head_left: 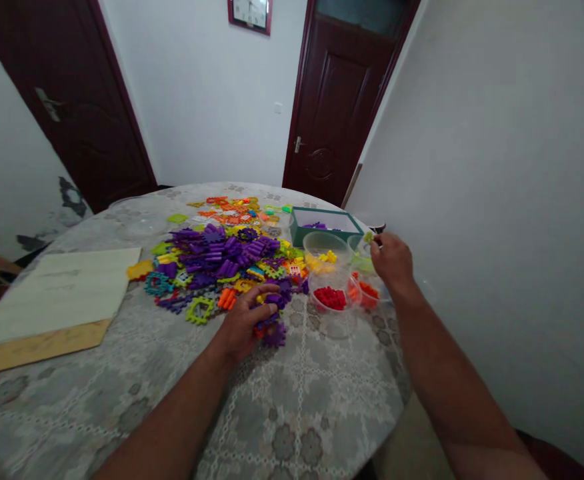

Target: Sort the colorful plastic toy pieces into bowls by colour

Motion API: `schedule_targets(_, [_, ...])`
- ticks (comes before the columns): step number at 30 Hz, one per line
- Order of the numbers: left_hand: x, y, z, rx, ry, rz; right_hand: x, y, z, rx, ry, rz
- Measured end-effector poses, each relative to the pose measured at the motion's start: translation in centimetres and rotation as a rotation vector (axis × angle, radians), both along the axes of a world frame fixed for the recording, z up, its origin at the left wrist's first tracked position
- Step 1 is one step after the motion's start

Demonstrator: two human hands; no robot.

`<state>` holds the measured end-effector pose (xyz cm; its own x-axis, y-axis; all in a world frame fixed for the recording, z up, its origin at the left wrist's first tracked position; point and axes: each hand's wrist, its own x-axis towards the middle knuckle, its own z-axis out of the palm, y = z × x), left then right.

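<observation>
A heap of plastic building pieces, mostly purple with orange, yellow and green ones, covers the middle of the round table. My left hand rests at the near edge of the heap, fingers curled round purple pieces. My right hand hovers over the clear bowls at the right, pinching a small light green piece. One bowl holds yellow pieces, one red pieces, one orange-red pieces.
A teal box with a few purple pieces stands behind the bowls. A pale board lies on the table's left side. A wall runs close along the right, and two dark doors stand beyond the table.
</observation>
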<state>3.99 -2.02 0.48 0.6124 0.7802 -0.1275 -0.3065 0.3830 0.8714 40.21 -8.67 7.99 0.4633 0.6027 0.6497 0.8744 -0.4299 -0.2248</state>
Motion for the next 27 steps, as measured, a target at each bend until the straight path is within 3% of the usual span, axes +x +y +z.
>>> schedule_targets(2, [-0.1, 0.0, 0.0, -0.035, -0.043, -0.012, 1.2, 0.7, -0.3, 0.031, 0.005, -0.068])
schedule_targets(5, [-0.1, 0.1, -0.3, -0.055, -0.066, -0.042, -1.0, 0.7, -0.8, 0.129, 0.06, 0.081])
schedule_targets(8, [-0.2, 0.3, -0.6, -0.055, -0.07, -0.077, -7.4, -0.5, -1.4, 0.122, 0.167, 0.435])
schedule_targets(11, [-0.2, 0.3, -0.8, -0.06, -0.089, -0.099, -14.6, -1.9, -2.6, -0.031, 0.217, 0.776])
schedule_targets(13, [-0.2, 0.2, -0.8, -0.061, -0.103, -0.116, -18.1, -2.3, -3.6, -0.117, 0.22, 0.886])
schedule_targets(17, [-0.3, 0.1, -0.7, -0.066, -0.087, -0.136, -20.3, -2.0, -5.2, -0.145, 0.287, 0.912])
schedule_targets(20, [-0.3, 0.1, -0.7, -0.056, -0.105, -0.166, -19.7, -1.7, -5.5, -0.061, 0.452, 0.848])
schedule_targets(24, [-0.4, 0.2, -0.6, -0.097, -0.14, -0.142, -18.7, -2.0, -5.4, -0.003, 0.852, 0.738])
schedule_targets(27, [-0.3, 0.4, -0.4, -0.127, -0.151, -0.093, -18.2, -2.4, -5.3, 0.015, 0.944, 0.722])
